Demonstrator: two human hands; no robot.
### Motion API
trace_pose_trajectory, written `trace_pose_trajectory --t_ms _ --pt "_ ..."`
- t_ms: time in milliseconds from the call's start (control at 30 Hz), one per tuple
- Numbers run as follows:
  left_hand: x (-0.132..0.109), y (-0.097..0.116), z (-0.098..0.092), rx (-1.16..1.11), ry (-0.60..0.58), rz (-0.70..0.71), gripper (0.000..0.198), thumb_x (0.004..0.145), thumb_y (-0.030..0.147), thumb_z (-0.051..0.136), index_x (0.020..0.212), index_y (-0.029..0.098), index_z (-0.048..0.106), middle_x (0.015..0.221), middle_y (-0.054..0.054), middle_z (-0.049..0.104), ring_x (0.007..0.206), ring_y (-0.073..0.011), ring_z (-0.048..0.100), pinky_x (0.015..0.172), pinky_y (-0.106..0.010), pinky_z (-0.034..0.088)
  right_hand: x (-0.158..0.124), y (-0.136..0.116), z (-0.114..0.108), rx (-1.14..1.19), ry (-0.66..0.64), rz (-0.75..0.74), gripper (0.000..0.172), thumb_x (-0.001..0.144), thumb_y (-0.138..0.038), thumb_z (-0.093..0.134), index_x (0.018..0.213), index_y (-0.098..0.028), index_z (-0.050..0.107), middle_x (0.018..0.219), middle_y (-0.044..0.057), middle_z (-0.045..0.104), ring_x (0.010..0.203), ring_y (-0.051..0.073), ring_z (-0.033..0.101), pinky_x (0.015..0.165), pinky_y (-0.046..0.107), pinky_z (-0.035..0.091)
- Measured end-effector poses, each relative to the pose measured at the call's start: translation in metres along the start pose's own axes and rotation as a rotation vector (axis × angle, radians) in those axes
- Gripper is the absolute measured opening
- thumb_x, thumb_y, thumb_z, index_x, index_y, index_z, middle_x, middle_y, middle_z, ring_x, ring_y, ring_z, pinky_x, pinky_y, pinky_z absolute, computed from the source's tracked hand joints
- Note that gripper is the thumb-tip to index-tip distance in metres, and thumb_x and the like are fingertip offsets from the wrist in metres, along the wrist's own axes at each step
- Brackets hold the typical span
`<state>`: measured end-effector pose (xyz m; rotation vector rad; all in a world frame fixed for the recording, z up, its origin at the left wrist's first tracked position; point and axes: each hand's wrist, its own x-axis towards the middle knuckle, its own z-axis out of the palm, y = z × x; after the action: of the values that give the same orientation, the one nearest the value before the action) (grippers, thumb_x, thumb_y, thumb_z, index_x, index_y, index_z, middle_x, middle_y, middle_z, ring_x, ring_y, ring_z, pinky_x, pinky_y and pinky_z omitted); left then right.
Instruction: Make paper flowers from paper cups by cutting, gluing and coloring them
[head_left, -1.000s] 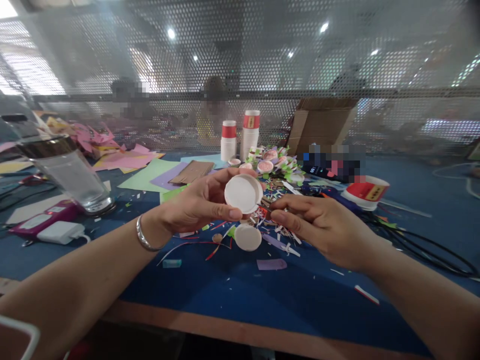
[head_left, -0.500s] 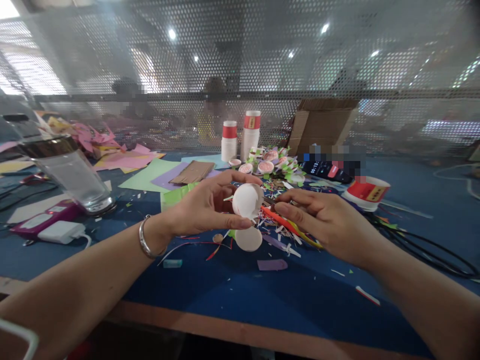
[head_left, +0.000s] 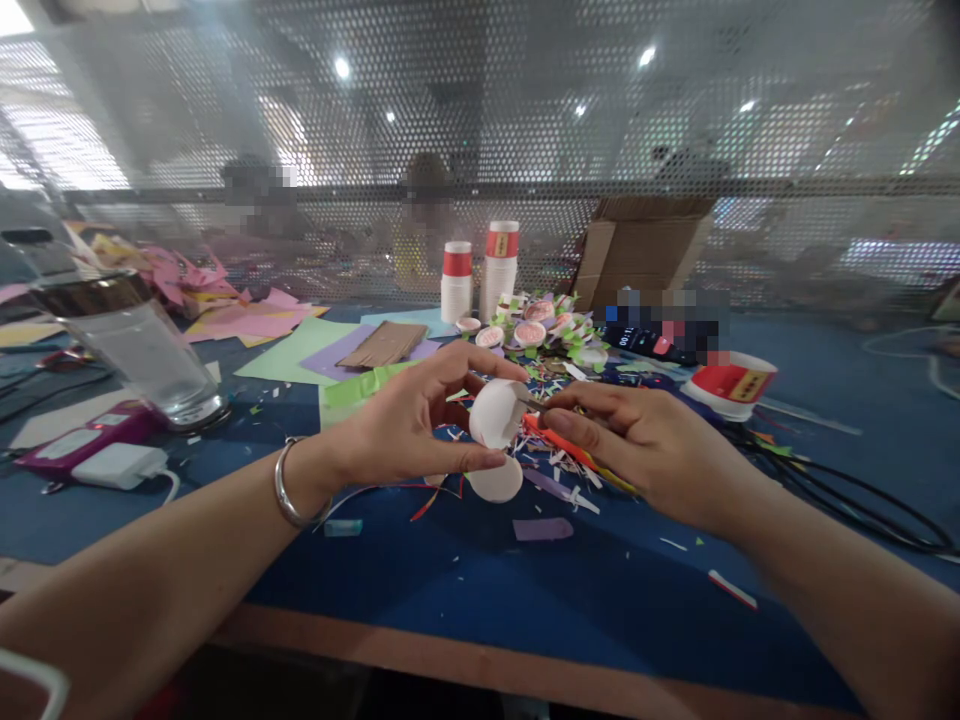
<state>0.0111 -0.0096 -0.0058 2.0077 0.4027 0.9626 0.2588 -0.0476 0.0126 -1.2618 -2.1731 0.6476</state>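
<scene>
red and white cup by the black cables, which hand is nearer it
Right: the right hand is just left of the cup, nearer the camera; the left hand is farther left.

The phone reads "00:1", its later digits blurred. The cup at right and the taller stack bear yellow labels, too small to read.

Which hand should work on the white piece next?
Probably the right hand: it pinches a thin tool, its tip close to the white piece's edge. The left hand is busy holding the white piece between thumb and fingers.
</scene>
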Motion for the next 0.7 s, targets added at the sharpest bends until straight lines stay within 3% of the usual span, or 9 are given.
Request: trace_pose_trajectory --t_ms 200,367,533,700 --pt "-0.0012 0.0034 -0.0004 0.015 -0.006 0.017 0.06 0.073 0.018 0.086 0.127 0.023 0.061 0.116 -0.008 0.059 0.099 -0.0173 0.063 0.082 -0.026 0.058 -0.0012 -0.0034 -0.0025 0.021 -0.01 -0.016 0.038 0.097 -0.058 0.054 0.095 -0.025 0.073 0.069 -0.002 0.06 0.059 0.014 0.048 0.053 0.027 0.035" --pt "-0.0015 0.0031 -0.0045 -0.096 -0.061 -0.054 0.062 0.073 0.016 0.085 0.129 0.023 0.058 0.11 -0.007 0.065 0.097 -0.0188 0.066 0.085 -0.03 0.058 -0.0013 -0.0055 -0.0058 0.044 -0.018 -0.038 0.042 0.096 -0.06 0.053 0.094 -0.023 0.073 0.067 -0.001 0.059 0.058 0.014 0.047 0.052 0.026 0.037" --pt "0.0004 0.0054 -0.0062 -0.227 -0.095 -0.115 0.064 0.072 0.011 0.085 0.128 0.023 0.058 0.106 -0.006 0.069 0.089 -0.0155 0.068 0.077 -0.026 0.057 -0.001 -0.0051 -0.0066 0.055 -0.04 -0.04 0.04 0.097 -0.058 0.054 0.092 -0.023 0.072 0.072 -0.001 0.061 0.062 0.014 0.05 0.056 0.026 0.039" --pt "0.004 0.0075 -0.0078 -0.34 -0.091 -0.145 0.06 0.068 0.008 0.086 0.121 0.021 0.063 0.114 -0.008 0.069 0.097 -0.0187 0.07 0.08 -0.027 0.058 -0.0009 -0.0033 -0.0071 0.129 -0.064 -0.05 0.038 0.097 -0.057 0.054 0.09 -0.023 0.07 0.07 -0.002 0.058 0.058 0.013 0.046 0.053 0.026 0.036"
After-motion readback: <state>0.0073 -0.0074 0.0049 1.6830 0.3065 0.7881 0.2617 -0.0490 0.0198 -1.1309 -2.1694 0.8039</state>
